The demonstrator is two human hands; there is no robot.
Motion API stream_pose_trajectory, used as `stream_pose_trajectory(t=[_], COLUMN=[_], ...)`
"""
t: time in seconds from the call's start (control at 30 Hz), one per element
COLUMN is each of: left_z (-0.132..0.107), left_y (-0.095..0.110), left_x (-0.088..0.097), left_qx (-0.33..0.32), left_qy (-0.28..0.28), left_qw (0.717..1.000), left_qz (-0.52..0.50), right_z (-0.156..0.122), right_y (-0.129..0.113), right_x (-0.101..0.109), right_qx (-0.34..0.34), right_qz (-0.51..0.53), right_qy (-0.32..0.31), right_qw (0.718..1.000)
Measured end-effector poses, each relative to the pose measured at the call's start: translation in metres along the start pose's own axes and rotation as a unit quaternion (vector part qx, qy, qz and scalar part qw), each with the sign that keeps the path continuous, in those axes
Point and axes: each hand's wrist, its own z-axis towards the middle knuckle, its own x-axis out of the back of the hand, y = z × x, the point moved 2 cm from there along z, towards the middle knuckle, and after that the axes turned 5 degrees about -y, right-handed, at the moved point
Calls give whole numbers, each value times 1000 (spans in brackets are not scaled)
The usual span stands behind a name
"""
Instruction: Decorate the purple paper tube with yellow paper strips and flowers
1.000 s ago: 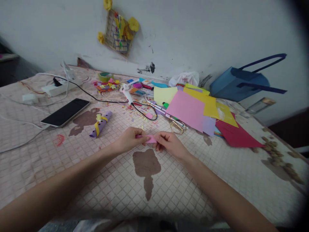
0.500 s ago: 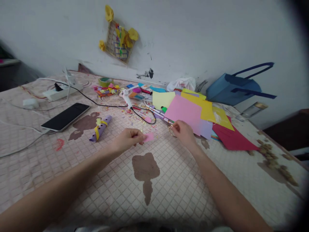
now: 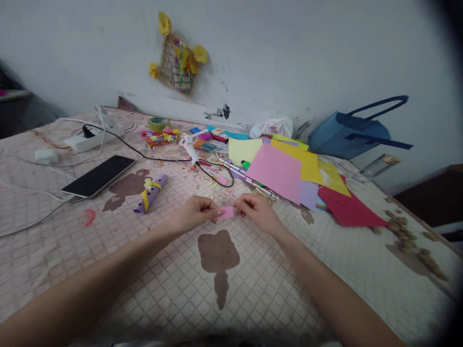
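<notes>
A small piece of pink paper [image 3: 227, 212] is stretched between my two hands above the table. My left hand [image 3: 193, 212] pinches its left end between thumb and fingers. At the right edge, my right hand [image 3: 256, 212] has its thumb and fingertips closed on the paper. Just beyond my right hand lie gold-coloured scissors [image 3: 266, 193], partly over some striped sticks [image 3: 240, 172]. A rolled purple paper tube [image 3: 154, 193] with yellow bands and dark dots rests to the left of my left hand.
A white glue gun [image 3: 190, 149] with a black cord stands behind the hands among paper scraps. Coloured sheets [image 3: 277, 168] are piled to the right, near a blue bag [image 3: 345, 135]. A phone [image 3: 99, 177] and power strip [image 3: 90, 139] with cables lie left.
My right hand has let go of the scissors, leaving them on the table, and has moved left to the pink paper. My left hand still holds the paper, slightly lower.
</notes>
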Motion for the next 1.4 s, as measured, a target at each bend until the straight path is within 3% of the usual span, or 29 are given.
stream_pose_trajectory(t=[0.07,0.13,0.2,0.3,0.43,0.5,0.57,0.63,0.67,0.73,0.8,0.93,1.1,1.4], left_z=[1,1,1,1,1,2,3,4,4,4,4,3,3,3], left_y=[-2,-4,-4,-5,-6,-8,-9,-9,-8,-7,-6,-4,-2,-3], left_x=[3,5,6,7,8,10,12,15,15,17,18,19,20,22], left_qx=[16,28,42,68,71,66,59,53,55,65,73,66,66,67], left_qy=[5,3,0,-2,11,20,29,42,49,65,78,77,74,62], left_qw=[1000,999,997,994,984,974,961,946,939,923,911,895,879,876], left_qz=[-15,-36,-57,-88,-163,-215,-267,-316,-337,-373,-397,-434,-466,-474], right_z=[2,3,4,6,6,3,-2,-8,-10,-15,-19,-26,-34,-35], right_y=[16,34,51,66,59,46,29,13,5,-8,-16,-23,-31,-34], right_x=[20,36,45,47,42,39,34,22,15,-1,-14,-32,-46,-58], right_qx=[-22,-43,-66,-80,-75,-55,-27,-28,-28,-27,-22,-23,-69,-41], right_qz=[-166,-302,-362,-383,-391,-342,-207,-10,86,240,351,476,563,623], right_qy=[103,175,181,146,148,171,175,86,36,-34,-62,-96,-163,-245], right_qw=[981,936,912,909,905,922,962,996,995,970,934,874,808,742])
